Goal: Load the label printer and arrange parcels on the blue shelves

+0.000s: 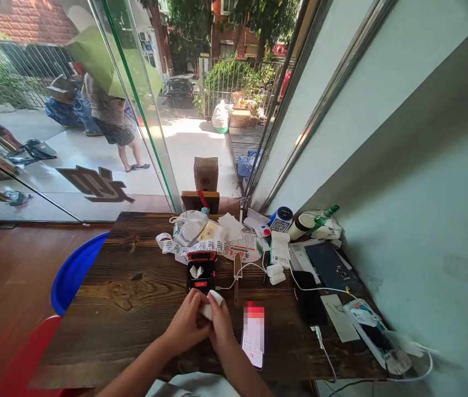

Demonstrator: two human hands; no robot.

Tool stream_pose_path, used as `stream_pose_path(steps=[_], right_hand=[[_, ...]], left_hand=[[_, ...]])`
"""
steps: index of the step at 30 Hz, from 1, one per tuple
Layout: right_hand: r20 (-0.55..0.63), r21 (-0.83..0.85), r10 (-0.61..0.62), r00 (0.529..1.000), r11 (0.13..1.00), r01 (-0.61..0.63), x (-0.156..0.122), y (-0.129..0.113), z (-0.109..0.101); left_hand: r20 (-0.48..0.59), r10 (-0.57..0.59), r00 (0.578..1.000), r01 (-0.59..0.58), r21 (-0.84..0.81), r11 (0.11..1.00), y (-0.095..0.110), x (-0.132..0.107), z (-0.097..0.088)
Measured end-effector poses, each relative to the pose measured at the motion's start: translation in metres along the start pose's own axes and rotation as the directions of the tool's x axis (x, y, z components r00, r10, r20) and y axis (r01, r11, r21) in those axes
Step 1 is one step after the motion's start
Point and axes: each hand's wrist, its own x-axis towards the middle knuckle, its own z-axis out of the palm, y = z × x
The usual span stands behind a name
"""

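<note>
My left hand point(185, 324) and my right hand point(220, 326) meet above the near part of a dark wooden table point(122, 298). Both are closed round a small white paper roll point(212, 304) held between them. Just beyond the hands stands a small black and red receipt printer point(201, 272) with its lid up and white paper inside. A phone point(254, 334) lies flat beside my right wrist. Two more white paper rolls point(276, 273) rest to the right of the printer.
Printed receipts and a plastic bag point(190, 227) pile up at the table's far edge. A laptop point(330, 266), a black phone point(309, 296), white cables and a card terminal point(372, 331) crowd the right side by the wall. Blue and red chairs point(72, 273) stand left. Beyond the glass a person stands outside.
</note>
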Motion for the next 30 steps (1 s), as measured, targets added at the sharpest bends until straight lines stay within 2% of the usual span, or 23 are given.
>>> stream_pose_path(steps=[1,3,5,8,11,14,17,22,26,30], right_hand=[[-0.043,0.003,-0.001,0.999,1.0,0.002,0.006,-0.005,-0.005],[-0.106,0.004,-0.004,0.994,1.0,0.004,0.018,-0.018,-0.015],[-0.129,0.0,-0.005,0.992,1.0,0.005,0.026,-0.033,-0.023],[-0.122,-0.008,-0.012,0.992,1.0,0.011,0.026,-0.049,-0.031],[-0.1,-0.018,-0.017,0.995,1.0,0.015,0.02,-0.053,-0.033],[-0.097,-0.027,-0.005,0.995,1.0,0.002,0.017,-0.046,-0.034],[-0.127,-0.025,0.012,0.992,1.0,-0.016,0.019,-0.036,-0.034],[-0.127,-0.019,0.052,0.99,0.998,-0.055,0.025,-0.032,-0.031],[-0.107,-0.021,0.057,0.993,0.998,-0.059,0.029,-0.037,-0.027],[-0.097,-0.028,0.049,0.994,0.998,-0.052,0.033,-0.037,-0.025]], left_hand=[[0.034,-0.026,0.999,0.025,0.027,0.999,-0.003,0.008,-0.001],[-0.021,-0.171,0.985,0.172,0.105,0.979,-0.011,0.03,-0.003],[-0.136,-0.31,0.941,0.331,0.172,0.928,-0.02,0.057,-0.002],[-0.195,-0.437,0.878,0.472,0.205,0.857,-0.03,0.09,0.002],[-0.215,-0.512,0.832,0.548,0.172,0.818,-0.033,0.105,0.005],[-0.29,-0.548,0.784,0.591,0.08,0.803,-0.034,0.106,0.003],[-0.337,-0.577,0.744,0.593,-0.066,0.803,-0.036,0.1,-0.003],[-0.325,-0.612,0.721,0.504,-0.36,0.785,-0.046,0.088,-0.009],[-0.269,-0.646,0.714,0.406,-0.592,0.696,-0.053,0.081,-0.007],[-0.192,-0.649,0.736,0.321,-0.745,0.584,-0.056,0.078,-0.003]])
